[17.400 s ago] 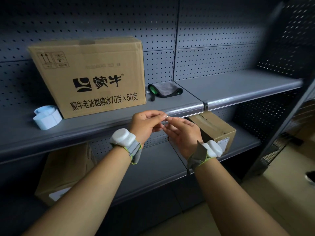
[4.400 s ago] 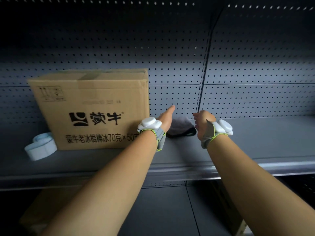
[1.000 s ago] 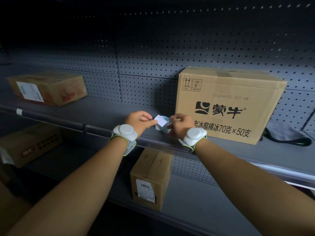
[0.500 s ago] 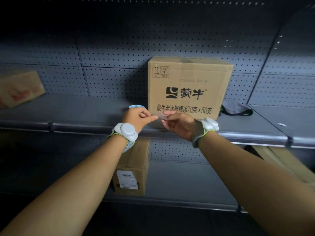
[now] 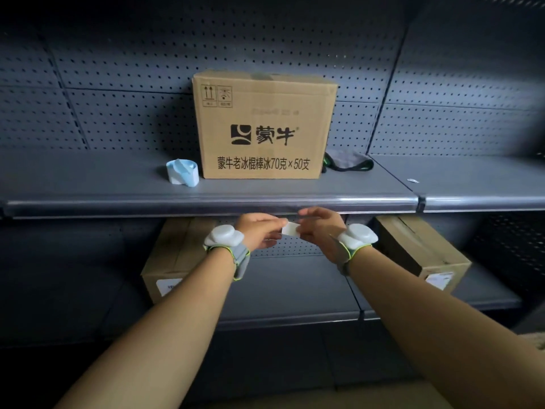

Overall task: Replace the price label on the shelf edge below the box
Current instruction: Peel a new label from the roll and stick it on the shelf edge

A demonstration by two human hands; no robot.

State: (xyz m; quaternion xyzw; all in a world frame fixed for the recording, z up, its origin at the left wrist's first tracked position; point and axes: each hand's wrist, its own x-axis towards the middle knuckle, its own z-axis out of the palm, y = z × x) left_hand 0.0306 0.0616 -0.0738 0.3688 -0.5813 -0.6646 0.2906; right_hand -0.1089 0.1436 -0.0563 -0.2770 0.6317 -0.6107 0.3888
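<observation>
A brown cardboard box [image 5: 264, 125] with black print stands on the grey shelf [image 5: 88, 187]. Just below the shelf's clear front edge strip [image 5: 177, 206], under the box, my two hands hold a small white label [image 5: 290, 229] between them. My left hand [image 5: 258, 231] pinches its left end; my right hand [image 5: 320, 227] pinches its right side, fingers partly covering it. The label is slightly below the strip and apart from it. A roll of white-and-blue labels [image 5: 181, 172] sits on the shelf left of the box.
A grey cloth with a black-green strap [image 5: 348, 162] lies right of the box. A small white scrap [image 5: 412, 180] rests on the neighbouring shelf panel. Two cardboard boxes [image 5: 174, 258] [image 5: 421, 249] sit on the lower shelf behind my hands. Perforated back panels line the unit.
My view has swung to face the box squarely. Both hands came away from the label roll with a white label and dropped just below the shelf edge under the box.
</observation>
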